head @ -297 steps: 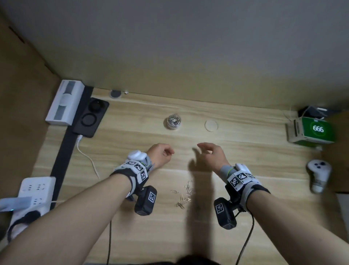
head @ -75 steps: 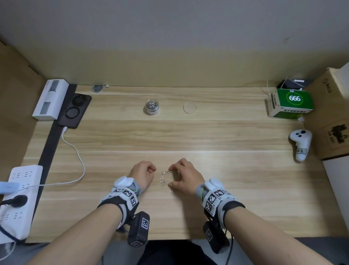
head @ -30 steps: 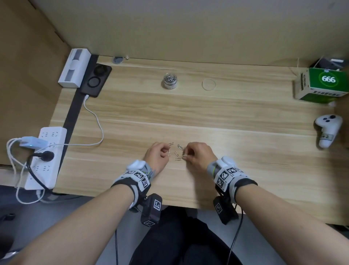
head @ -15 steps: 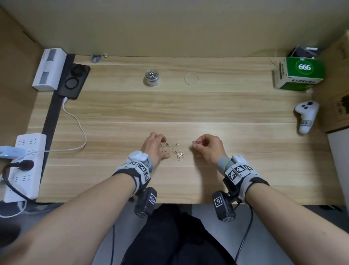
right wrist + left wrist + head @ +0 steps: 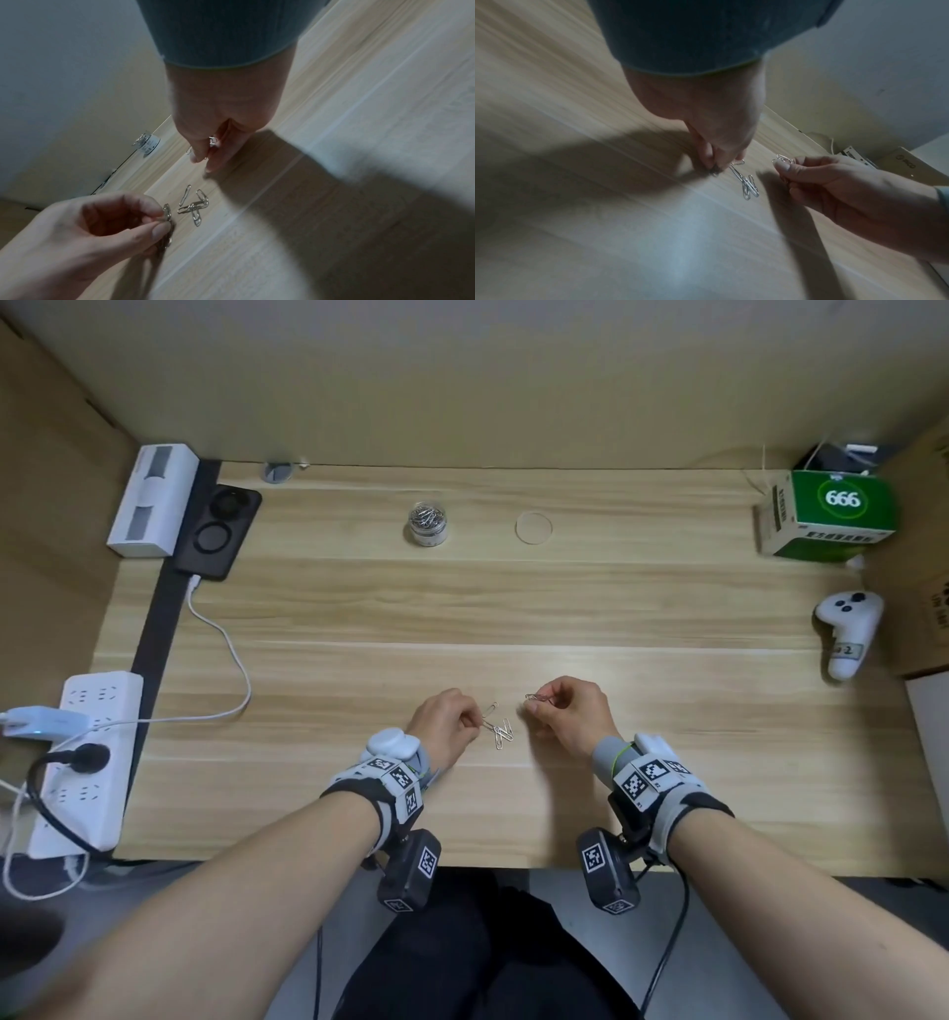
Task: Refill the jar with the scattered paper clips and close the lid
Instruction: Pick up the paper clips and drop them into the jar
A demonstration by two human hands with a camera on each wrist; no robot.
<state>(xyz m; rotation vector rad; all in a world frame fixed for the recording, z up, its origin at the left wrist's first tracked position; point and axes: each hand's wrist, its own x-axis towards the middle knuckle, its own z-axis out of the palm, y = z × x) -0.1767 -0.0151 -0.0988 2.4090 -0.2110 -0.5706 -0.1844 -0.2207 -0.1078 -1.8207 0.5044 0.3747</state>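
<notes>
Surface: wooden desk (image 5: 667, 762) with pale grain, boxed in by cardboard walls; smooth, so thin wire lying flat on it is judged hard to get under
Left hand (image 5: 444, 724): near edge, fingers curled, one paper clip pinched between thumb and fingertip, more seemingly gathered in the palm
Right hand (image 5: 570, 713): just beside, thumb and forefinger closed on a clip, another glimpsed inside the curled fingers in the right wrist view
Loose clips (image 5: 500, 731): small tangle left on the desk between the two hands; light, stiff, springy and slippery, best taken by a rounded end or tipped up by a fingernail; interlocked ones are judged likely to lift together
Jar (image 5: 428, 523): well apart at the far side, upright, open, partly filled with clips; small mouth, so a handful should be released close above it
Lid (image 5: 534, 526): clear disc lying flat to the right of the jar, not yet fitted; best taken by its rim
</notes>
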